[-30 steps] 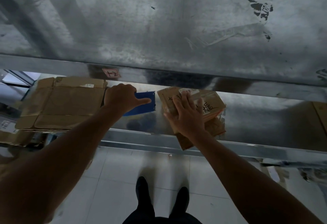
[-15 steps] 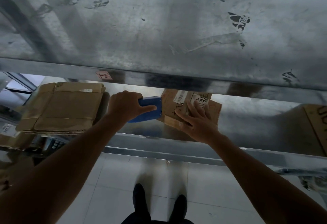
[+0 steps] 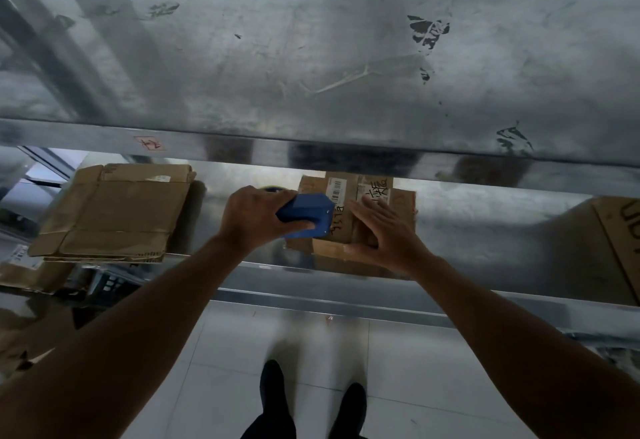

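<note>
Cardboard parcel (image 3: 341, 234) lies at the shelf's (image 3: 485, 230) near edge; right hand (image 3: 384, 230) flat on it, grip apart; left hand (image 3: 252, 220) grip clamped on blue dispenser (image 3: 308, 213); uneven pressing could tip the parcel off.

The left hand (image 3: 256, 216) has brought the blue tool (image 3: 306, 216) from beside the box (image 3: 346, 192) onto its top. The right hand (image 3: 384, 234) has slid to the near right corner; the box sits deeper on the shelf (image 3: 485, 230).
</note>
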{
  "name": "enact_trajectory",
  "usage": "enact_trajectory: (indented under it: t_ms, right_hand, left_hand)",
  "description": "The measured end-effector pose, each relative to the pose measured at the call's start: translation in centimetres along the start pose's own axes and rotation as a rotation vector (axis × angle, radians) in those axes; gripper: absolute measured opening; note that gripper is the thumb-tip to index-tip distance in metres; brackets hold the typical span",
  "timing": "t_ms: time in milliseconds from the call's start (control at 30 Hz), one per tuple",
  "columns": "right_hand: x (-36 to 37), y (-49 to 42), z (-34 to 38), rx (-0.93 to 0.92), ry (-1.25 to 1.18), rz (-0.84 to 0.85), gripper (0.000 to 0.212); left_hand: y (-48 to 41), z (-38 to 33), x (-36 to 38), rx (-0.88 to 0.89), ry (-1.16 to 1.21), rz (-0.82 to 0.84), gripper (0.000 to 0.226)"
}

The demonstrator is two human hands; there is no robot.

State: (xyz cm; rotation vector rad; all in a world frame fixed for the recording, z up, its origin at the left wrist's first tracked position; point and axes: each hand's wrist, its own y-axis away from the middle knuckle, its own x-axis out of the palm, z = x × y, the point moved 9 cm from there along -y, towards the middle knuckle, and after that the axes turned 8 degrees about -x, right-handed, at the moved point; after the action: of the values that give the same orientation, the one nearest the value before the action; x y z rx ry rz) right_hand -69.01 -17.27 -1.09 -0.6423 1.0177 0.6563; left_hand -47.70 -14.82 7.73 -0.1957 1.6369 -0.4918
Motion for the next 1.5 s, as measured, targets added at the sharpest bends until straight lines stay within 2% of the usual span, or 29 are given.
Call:
enact_trajectory:
  t_ms: [167,300,533,667,800,833,933,1167,1267,1400,1500]
  right_hand:
    - [-1.9,-1.0,-0.9,0.128,-0.361,-0.179,0.038]
    - [-2.0,-1.7,-1.5,0.211,-0.474,-0.179,0.030]
    - [-1.1,-2.6,-2.2,0.312,-0.511,-0.224,0.010]
    - [-0.8,-2.4,-2.7,0.356,-0.598,-0.247,0.011]
    - [-1.0,-2.5,-1.8,0.262,-0.466,-0.128,0.040]
    - [-1.0,-2.6,-1.7,0.249,-0.419,-0.100,0.041]
    - [-0.9,-2.9,-1.8,0.209,-0.364,-0.097,0.035]
    - [-1.0,-2.9,-2.1,0.273,-0.517,-0.200,0.010]
    - [-1.2,-2.6,-1.6,0.220,-0.472,-0.188,0.014]
    - [-1.0,-2.4,-1.0,0.135,-0.335,-0.156,0.033]
    - [-1.3,-2.1,-1.0,0.157,-0.328,-0.160,0.030]
  left_hand:
    - [0.5,-2.3,1.1,0.065,0.064,-0.080,0.068]
    - [0.7,-2.3,2.0,0.086,0.123,-0.045,0.075]
    - [0.3,-2.8,1.4,0.186,0.142,-0.044,0.077]
    - [0.3,-2.8,1.6,0.198,0.146,-0.032,0.073]
    - [0.3,-2.8,1.6,0.224,0.150,-0.026,0.065]
    - [0.3,-2.9,1.6,0.232,0.154,-0.020,0.064]
    - [0.1,-3.0,1.6,0.260,0.161,-0.009,0.060]
    - [0.0,-3.1,1.3,0.268,0.198,-0.011,0.062]
    - [0.1,-3.1,1.1,0.259,0.226,-0.004,0.064]
    - [0.1,-3.1,0.9,0.260,0.239,-0.003,0.065]
    - [0.1,-3.1,0.9,0.251,0.246,0.006,0.065]
